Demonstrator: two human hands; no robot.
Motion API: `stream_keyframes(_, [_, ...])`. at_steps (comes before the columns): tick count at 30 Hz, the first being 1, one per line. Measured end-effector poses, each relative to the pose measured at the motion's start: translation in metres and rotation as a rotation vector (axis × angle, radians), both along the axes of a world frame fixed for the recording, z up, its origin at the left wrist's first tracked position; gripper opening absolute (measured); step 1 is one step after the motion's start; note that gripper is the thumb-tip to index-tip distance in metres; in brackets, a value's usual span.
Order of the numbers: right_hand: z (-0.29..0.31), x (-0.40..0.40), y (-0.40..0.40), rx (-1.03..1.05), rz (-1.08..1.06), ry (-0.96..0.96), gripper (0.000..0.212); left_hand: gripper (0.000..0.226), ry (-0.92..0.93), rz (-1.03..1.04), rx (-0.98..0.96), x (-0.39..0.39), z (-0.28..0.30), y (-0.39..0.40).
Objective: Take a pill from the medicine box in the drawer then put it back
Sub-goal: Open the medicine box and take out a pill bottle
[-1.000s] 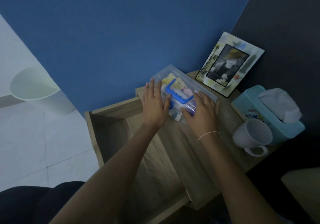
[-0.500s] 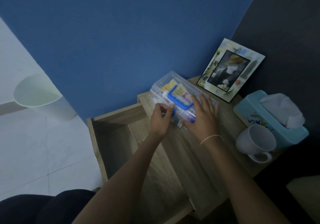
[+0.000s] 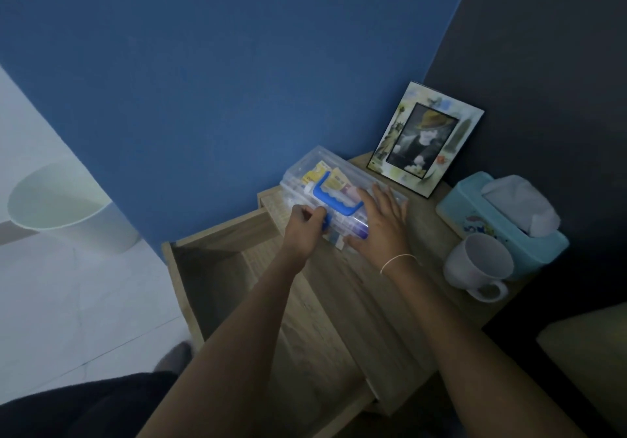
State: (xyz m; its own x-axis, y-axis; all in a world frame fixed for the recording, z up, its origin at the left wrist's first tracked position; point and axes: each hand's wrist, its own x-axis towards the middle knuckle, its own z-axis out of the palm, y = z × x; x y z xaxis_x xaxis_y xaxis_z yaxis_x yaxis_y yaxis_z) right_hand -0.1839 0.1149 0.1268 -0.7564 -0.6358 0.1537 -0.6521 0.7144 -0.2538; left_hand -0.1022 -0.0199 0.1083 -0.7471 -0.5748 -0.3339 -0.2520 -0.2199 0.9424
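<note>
A clear plastic medicine box (image 3: 317, 166) with a blue handle (image 3: 334, 198) lies on the wooden nightstand (image 3: 380, 302), against the blue wall. Packets and tubes show through its lid. My left hand (image 3: 303, 230) is curled at the box's near left edge, fingers pinched on a small blue latch (image 3: 326, 223). My right hand (image 3: 380, 222) lies flat with spread fingers on the right part of the lid, pressing on it. The drawer (image 3: 217, 281) below stands pulled out, its inside dark and bare where visible. No pill is visible.
A framed photo (image 3: 424, 139) leans at the back of the nightstand. A light blue tissue box (image 3: 498, 217) and a white mug (image 3: 478, 264) stand at the right. A white bin (image 3: 64, 207) sits on the tiled floor at the left.
My left hand slid off the lid to the box's near left edge and closed on the blue latch. My right hand stayed flat on the lid.
</note>
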Motion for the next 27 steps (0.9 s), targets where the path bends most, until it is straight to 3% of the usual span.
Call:
stream_keyframes(9, [0.004, 0.002, -0.002, 0.028, -0.009, -0.025, 0.092, 0.021, -0.056, -0.036, 0.049, 0.002, 0.015, -0.007])
stream_keyframes(14, [0.005, 0.001, -0.001, 0.029, -0.014, -0.036, 0.093, 0.007, -0.069, -0.037, -0.006, 0.015, 0.019, -0.009])
stream_keyframes(20, [0.011, 0.003, 0.002, -0.007, 0.008, -0.074, 0.093, 0.049, -0.143, -0.102, -0.143, 0.025, 0.015, -0.014])
stream_keyframes(24, [0.001, 0.029, 0.010, -0.403, -0.217, -0.223, 0.098, 0.071, -0.125, -0.024, -0.413, 0.017, 0.021, -0.033])
stream_keyframes(27, [-0.007, 0.044, 0.014, -0.478, -0.317, -0.230, 0.095, 0.072, -0.075, -0.048, -0.560, 0.009, 0.027, -0.045])
